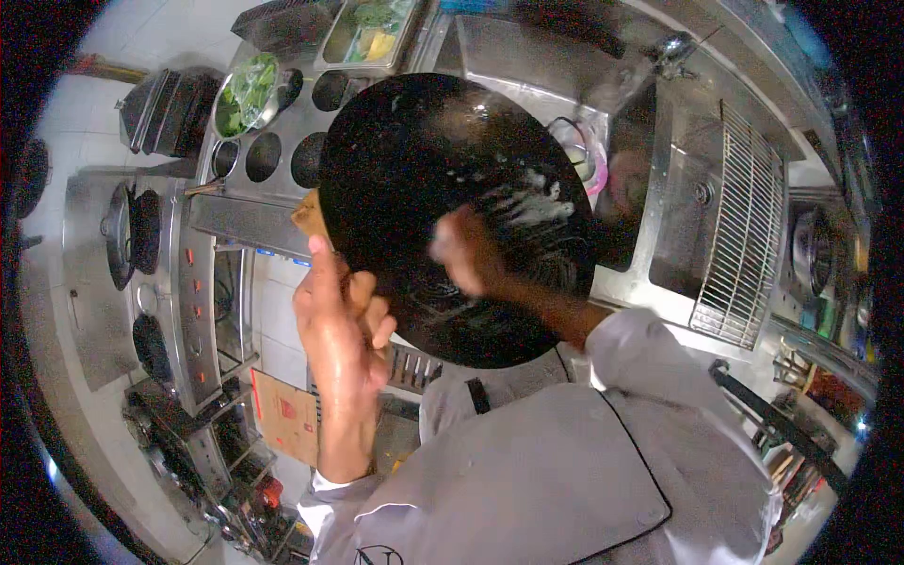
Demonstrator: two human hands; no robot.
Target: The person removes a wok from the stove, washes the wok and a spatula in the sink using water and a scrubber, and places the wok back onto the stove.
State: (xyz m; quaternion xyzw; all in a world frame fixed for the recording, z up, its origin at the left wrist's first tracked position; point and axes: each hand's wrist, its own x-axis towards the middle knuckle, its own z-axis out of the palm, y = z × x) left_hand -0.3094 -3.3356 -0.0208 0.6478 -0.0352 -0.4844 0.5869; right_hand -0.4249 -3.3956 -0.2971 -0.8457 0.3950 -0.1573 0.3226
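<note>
A large round black wok (405,160) is tilted up in front of my chest, with streaks of white suds (541,202) across its right part. My left hand (344,325) is closed at its left edge, thumb pointing up and fingers curled. Just above that thumb a light brown wooden piece (309,215) sticks out, perhaps the handle. Against the dark face of the wok my right hand (466,254) is closed and blurred by motion. Something pale shows at its fingertips, too smeared to name.
Behind the wok is a steel sink (508,52), with a tap (673,47) at its right. A wire rack (739,226) lies farther right. At the back left stand a bowl of green leaves (250,99) and a metal tray (372,38). Several pans sit on the left stove (193,301).
</note>
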